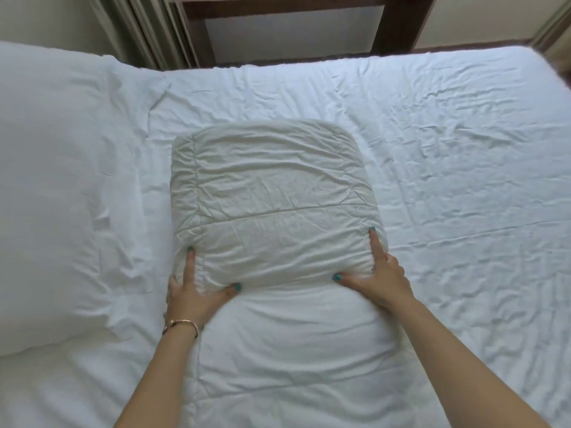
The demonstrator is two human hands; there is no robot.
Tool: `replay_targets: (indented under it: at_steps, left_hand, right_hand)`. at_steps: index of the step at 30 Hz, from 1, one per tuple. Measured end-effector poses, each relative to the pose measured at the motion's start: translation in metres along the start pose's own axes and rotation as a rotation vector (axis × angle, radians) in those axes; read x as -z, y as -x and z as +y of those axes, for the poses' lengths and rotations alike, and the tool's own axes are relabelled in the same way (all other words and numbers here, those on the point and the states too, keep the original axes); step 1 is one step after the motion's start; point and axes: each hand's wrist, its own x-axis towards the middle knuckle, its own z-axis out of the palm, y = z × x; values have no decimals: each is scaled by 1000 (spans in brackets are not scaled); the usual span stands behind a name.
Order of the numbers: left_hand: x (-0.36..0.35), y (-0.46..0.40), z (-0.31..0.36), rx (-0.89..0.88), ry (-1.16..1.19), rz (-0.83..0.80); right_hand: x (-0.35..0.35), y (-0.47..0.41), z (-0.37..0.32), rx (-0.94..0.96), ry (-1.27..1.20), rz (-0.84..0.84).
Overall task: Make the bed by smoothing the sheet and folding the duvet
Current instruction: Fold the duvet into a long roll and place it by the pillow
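Note:
A white duvet (272, 193) lies folded into a thick, off-white quilted block in the middle of the bed, its near part (293, 350) stretching toward me. My left hand (193, 291) grips the block's near left corner, index finger along its side and thumb on its front edge. My right hand (378, 270) holds the near right corner the same way. The white sheet (463, 156) covers the mattress around it and is creased all over the right half.
A white pillow (55, 186) fills the left side of the bed. Beyond the far edge stand a dark wooden frame (296, 13) and pale curtains (145, 29). A bracelet (182, 324) circles my left wrist.

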Motion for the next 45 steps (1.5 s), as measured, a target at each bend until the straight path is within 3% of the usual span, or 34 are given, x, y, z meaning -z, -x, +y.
replay_targets:
  at_steps: [5, 15, 23, 28, 35, 41, 45]
  left_hand:
    - [-13, -15, 12, 61, -36, -88]
    - [-36, -31, 13, 147, -145, -7]
    - [-37, -28, 16, 52, -120, 144]
    - [-32, -20, 24, 7, -91, 148]
    - [4, 81, 13, -170, 63, 61]
    - [-8, 204, -97, -126, 125, -83]
    - [-21, 232, -157, -72, 153, -122]
  right_hand:
    - [0, -20, -1, 6, -60, -34]
    - [-29, -52, 26, 110, -153, 36]
    - [-37, -60, 23, 105, -146, 40]
    - [-36, -60, 18, 76, -98, 30]
    - [15, 64, 17, 162, -47, 130]
    - [-23, 221, 76, 24, 42, 23]
    - [-71, 260, 100, -93, 130, -31]
